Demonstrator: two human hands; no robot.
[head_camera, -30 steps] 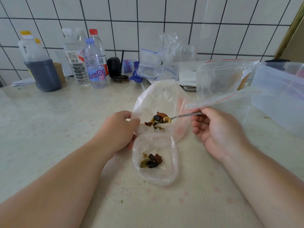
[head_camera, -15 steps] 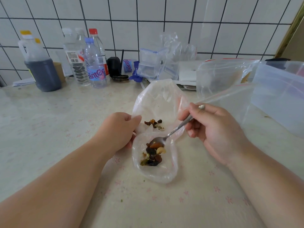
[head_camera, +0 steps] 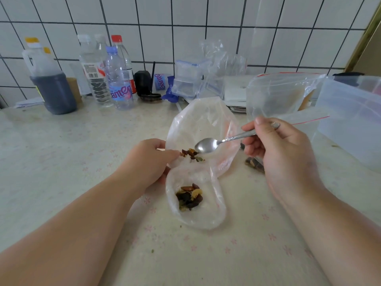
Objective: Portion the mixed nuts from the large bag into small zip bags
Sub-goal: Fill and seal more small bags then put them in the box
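Note:
The large clear bag (head_camera: pixel 203 122) lies open on the table with a few mixed nuts (head_camera: pixel 191 154) left at its mouth. Just in front of it lies a small clear bag (head_camera: pixel 214 211), open, with a pile of nuts (head_camera: pixel 189 196) inside. My left hand (head_camera: pixel 148 159) pinches the edges of both bags where they meet. My right hand (head_camera: pixel 276 149) holds a metal spoon (head_camera: pixel 208 145) by its handle; the bowl is empty and hovers over the large bag's nuts. Another small pile of nuts (head_camera: pixel 254 164) shows behind my right hand.
Along the tiled wall stand a dark-liquid jug (head_camera: pixel 51 87), several water bottles (head_camera: pixel 118 79), stacked clear boxes (head_camera: pixel 188 79) and crumpled bags. A red-zip bag (head_camera: pixel 282 93) and a big clear tub (head_camera: pixel 354 118) sit at the right.
The loaded spoon went down into the small bag, left its nuts there, and has come back up empty over the large bag. The small bag's pile has grown. My left hand stayed put.

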